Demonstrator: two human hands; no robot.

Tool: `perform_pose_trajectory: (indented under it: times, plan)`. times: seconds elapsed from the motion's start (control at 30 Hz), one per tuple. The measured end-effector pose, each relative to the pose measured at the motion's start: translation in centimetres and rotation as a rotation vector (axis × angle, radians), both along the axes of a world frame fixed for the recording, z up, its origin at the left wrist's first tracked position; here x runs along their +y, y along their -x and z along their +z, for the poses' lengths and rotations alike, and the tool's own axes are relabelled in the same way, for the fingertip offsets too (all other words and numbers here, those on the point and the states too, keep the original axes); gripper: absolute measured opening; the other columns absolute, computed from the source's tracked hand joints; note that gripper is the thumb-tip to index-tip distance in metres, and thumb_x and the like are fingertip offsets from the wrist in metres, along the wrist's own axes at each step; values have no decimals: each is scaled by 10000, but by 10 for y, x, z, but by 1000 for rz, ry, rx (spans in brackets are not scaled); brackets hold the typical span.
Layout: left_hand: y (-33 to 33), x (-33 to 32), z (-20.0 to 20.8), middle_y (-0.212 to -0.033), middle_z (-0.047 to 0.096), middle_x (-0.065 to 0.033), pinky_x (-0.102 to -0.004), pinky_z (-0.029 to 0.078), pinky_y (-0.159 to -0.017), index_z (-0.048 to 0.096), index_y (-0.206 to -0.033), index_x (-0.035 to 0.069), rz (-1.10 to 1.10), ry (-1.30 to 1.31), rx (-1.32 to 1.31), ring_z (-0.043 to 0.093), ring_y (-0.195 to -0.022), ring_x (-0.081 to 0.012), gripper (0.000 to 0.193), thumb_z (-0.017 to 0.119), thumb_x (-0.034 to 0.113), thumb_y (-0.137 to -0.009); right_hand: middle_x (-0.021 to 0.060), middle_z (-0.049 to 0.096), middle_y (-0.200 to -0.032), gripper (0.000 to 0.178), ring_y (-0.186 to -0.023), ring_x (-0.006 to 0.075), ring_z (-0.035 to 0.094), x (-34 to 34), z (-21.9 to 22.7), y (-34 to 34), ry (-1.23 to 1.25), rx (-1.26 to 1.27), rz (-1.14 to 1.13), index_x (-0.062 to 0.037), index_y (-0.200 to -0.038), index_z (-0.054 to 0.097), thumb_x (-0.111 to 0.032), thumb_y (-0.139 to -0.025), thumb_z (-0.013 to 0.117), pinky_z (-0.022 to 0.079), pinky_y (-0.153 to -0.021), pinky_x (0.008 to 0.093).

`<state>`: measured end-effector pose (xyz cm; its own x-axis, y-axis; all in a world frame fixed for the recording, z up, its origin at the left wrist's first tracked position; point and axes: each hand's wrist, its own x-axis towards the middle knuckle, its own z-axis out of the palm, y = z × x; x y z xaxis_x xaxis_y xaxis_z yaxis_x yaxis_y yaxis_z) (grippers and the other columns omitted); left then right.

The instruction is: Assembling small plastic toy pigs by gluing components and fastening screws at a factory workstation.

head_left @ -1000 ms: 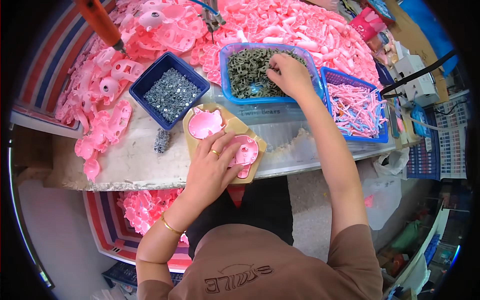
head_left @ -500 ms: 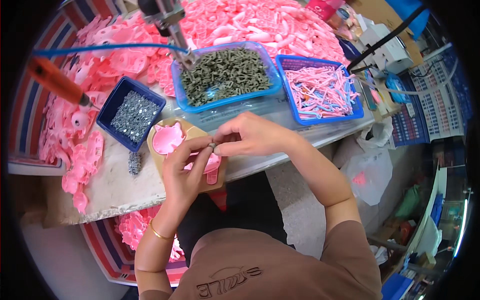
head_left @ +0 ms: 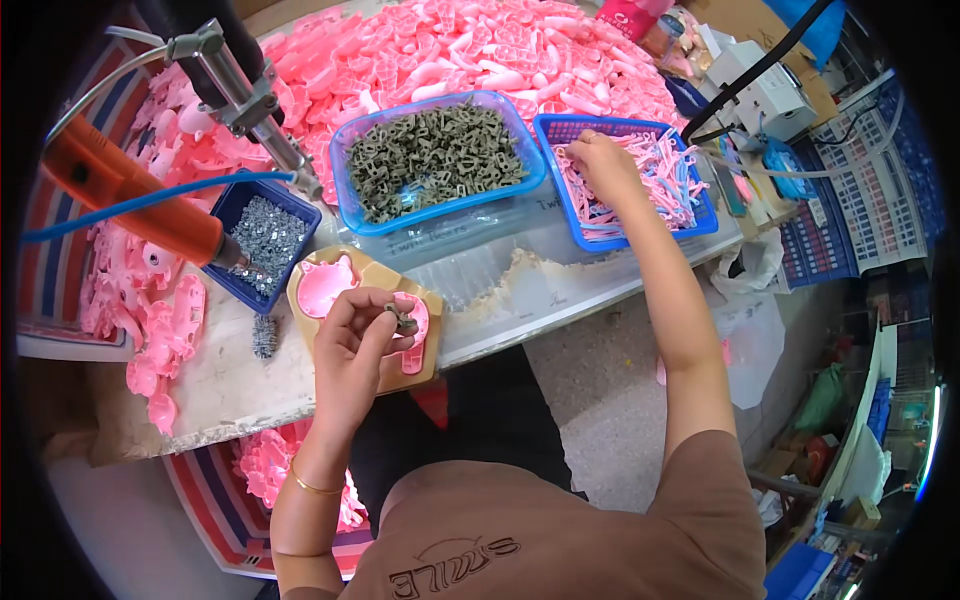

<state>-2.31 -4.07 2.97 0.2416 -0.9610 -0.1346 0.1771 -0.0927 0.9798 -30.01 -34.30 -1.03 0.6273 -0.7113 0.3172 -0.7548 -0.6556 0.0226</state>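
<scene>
My left hand [head_left: 352, 345] pinches a small grey-green plastic clip [head_left: 403, 321] between thumb and fingers. It is raised over a tan holding block [head_left: 375, 273], where a pink round shell [head_left: 322, 287] and a second pink piece [head_left: 415, 352] are seated. My right hand [head_left: 605, 170] reaches into a blue basket [head_left: 597, 243] of thin pink, white and light blue plastic strips [head_left: 650, 190]. Its fingers are curled together among the strips, their tips partly hidden. Behind the block is a blue-rimmed tub [head_left: 450, 208] full of grey-green clips [head_left: 430, 155].
A dark blue bin [head_left: 238, 285] of screws [head_left: 268, 235] stands left of the block. Over it hang an orange power screwdriver [head_left: 130, 190] and a metal tool arm [head_left: 240, 90]. Pink plastic parts [head_left: 420, 45] heap across the back and left.
My right hand has left my left hand and moved right into the strip basket. My left hand keeps the clip, tilted outward. The orange screwdriver and tool arm appear larger and shifted.
</scene>
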Motion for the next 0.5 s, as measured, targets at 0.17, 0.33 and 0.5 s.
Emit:
perform_pose_trajectory:
  times: [0.17,0.33,0.5]
  plan:
    - [-8,4,3,-1078,666,-85,-278,558,-794,602,-1141,31,23,-89,48,656,-905,-140,204,539,140,-980,109,621,-919,109,-877,292,635,0,7,6,-65,-108,-20,-68,-917,638,-104,-817,655,526,-763,421]
    - [-10,2,2,-1088,661,-89,-269,573,-805,608,-1143,-19,-11,-128,85,657,-933,-141,217,541,128,-997,27,643,-881,132,-790,116,618,-11,15,24,-500,-712,-7,-43,-995,589,-134,-917,645,488,-691,269]
    - [-12,4,0,-1065,669,-90,-266,577,-799,602,-1128,-27,-15,-117,73,663,-922,-138,211,543,129,-998,28,645,-871,225,-759,89,617,-1,28,26,-794,-916,-88,-36,-1099,575,-129,-911,658,493,-655,226]
